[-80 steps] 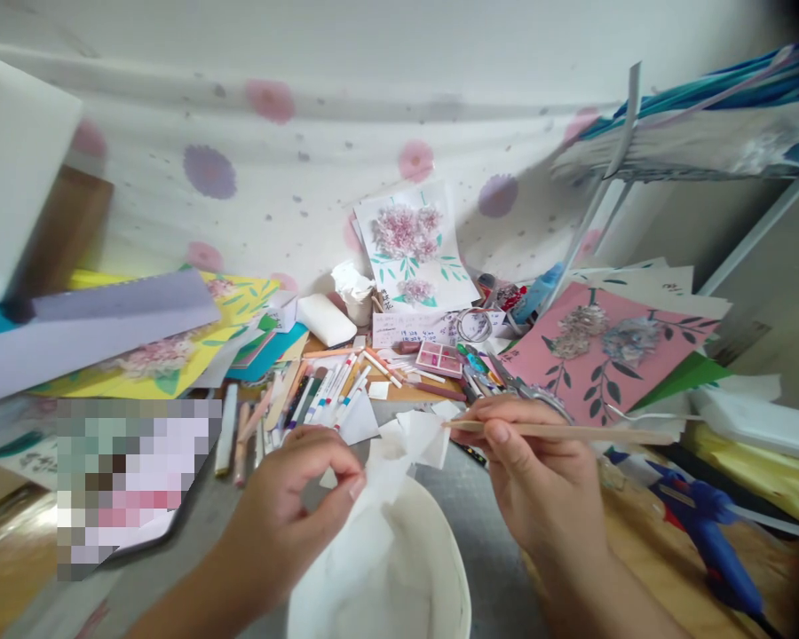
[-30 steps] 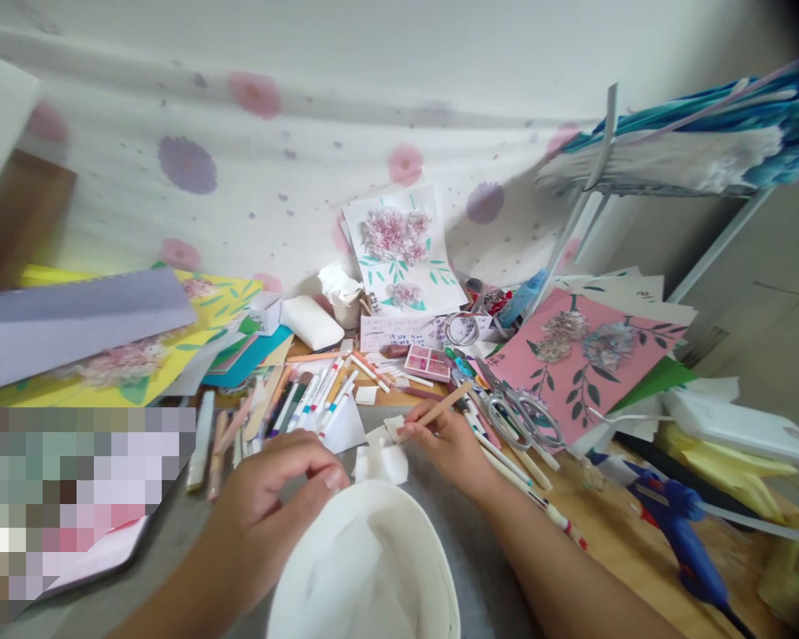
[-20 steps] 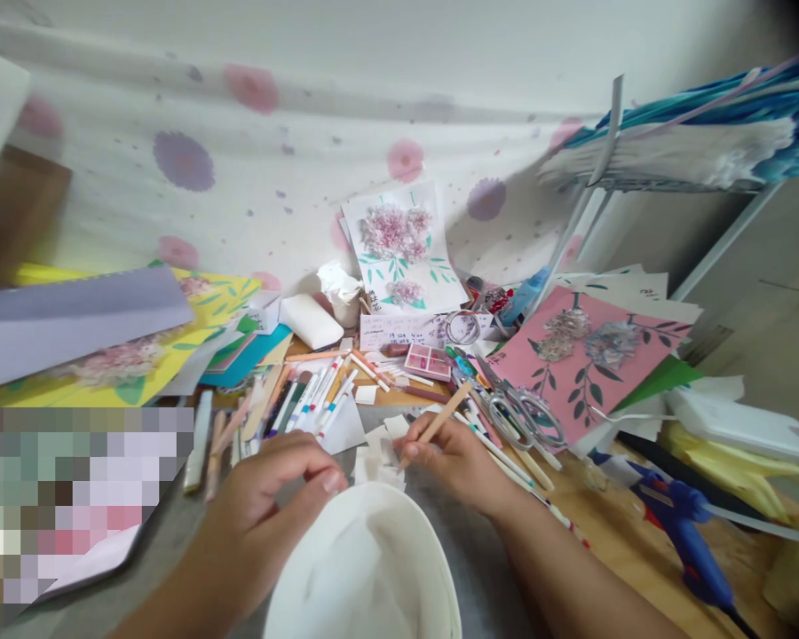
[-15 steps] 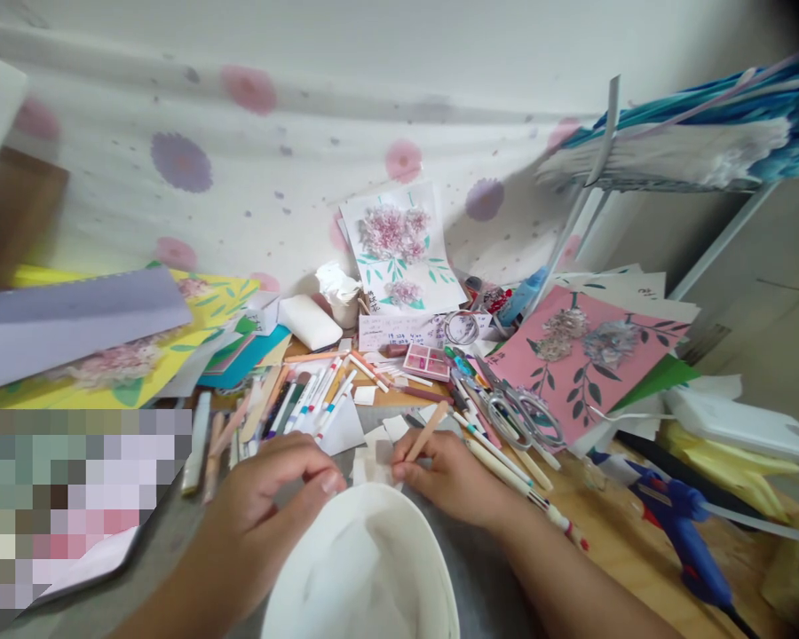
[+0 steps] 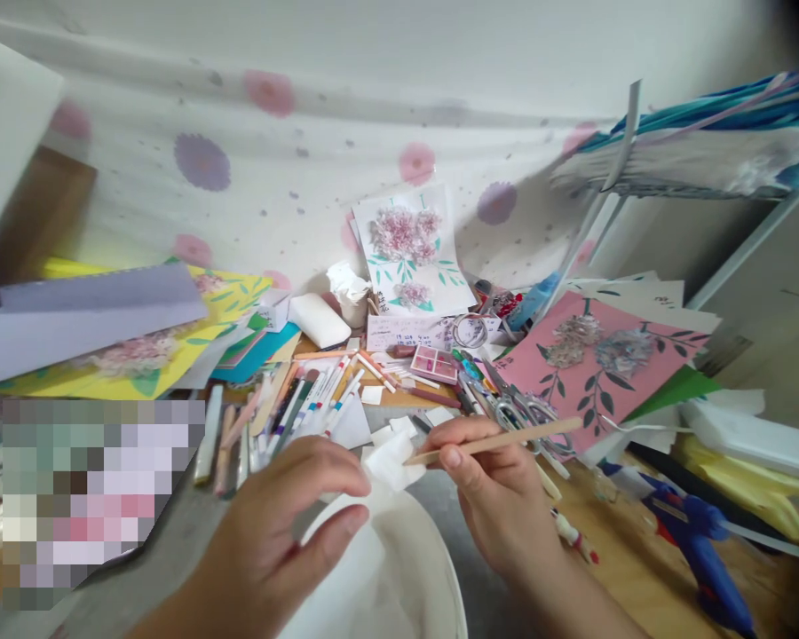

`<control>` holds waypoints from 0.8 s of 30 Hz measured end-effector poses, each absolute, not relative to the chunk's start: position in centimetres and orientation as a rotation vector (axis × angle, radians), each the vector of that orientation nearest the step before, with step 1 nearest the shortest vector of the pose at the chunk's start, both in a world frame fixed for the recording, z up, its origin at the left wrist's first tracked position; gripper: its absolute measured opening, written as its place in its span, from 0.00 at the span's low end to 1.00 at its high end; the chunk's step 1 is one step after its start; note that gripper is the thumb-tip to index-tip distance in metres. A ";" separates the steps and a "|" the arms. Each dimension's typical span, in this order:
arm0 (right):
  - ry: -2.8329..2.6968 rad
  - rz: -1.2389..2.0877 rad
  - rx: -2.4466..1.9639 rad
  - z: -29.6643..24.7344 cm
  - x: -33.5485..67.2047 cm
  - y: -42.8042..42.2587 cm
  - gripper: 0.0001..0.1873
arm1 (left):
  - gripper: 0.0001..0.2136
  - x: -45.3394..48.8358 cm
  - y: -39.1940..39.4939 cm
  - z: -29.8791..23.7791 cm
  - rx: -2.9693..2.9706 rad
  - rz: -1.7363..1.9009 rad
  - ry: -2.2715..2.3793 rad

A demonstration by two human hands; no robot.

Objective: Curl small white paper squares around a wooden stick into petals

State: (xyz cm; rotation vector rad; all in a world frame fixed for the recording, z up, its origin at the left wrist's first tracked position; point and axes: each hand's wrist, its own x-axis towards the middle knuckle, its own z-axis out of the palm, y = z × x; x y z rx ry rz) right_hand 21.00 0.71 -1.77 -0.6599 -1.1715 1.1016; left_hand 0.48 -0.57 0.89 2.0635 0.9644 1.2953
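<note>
My left hand curls over the near rim of a white bowl. Its forefinger and thumb close on the top edge of a thin tissue paper sheet that lies in the bowl. My right hand pinches a thin wooden stick, held nearly level and pointing left. A small white paper piece sits at the stick's tip, just above the bowl's far rim. More small white paper squares lie on the grey mat behind it.
Markers and pens are spread behind the bowl, and scissors lie near the stick. A blue glue gun lies at the right. A pink flower card, a white flower card and stacked coloured papers crowd the table.
My right hand reached out with the stick to the paper squares on the mat, then drew back toward the bowl with a white piece at the stick's tip. The left hand stayed over the bowl.
</note>
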 end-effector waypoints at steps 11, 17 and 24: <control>-1.150 1.404 -0.462 -1.1 19.3 -1.7 0.04 | 0.06 0.3 -0.7 1.0 1.969 1.169 1.091; -1.079 1.459 -0.348 -0.9 19.3 -1.4 0.05 | 0.03 0.5 -0.6 1.2 1.925 1.166 1.056; -1.043 1.463 -0.321 -0.6 19.3 -1.5 0.06 | 0.08 0.2 -0.2 1.1 2.078 1.115 1.002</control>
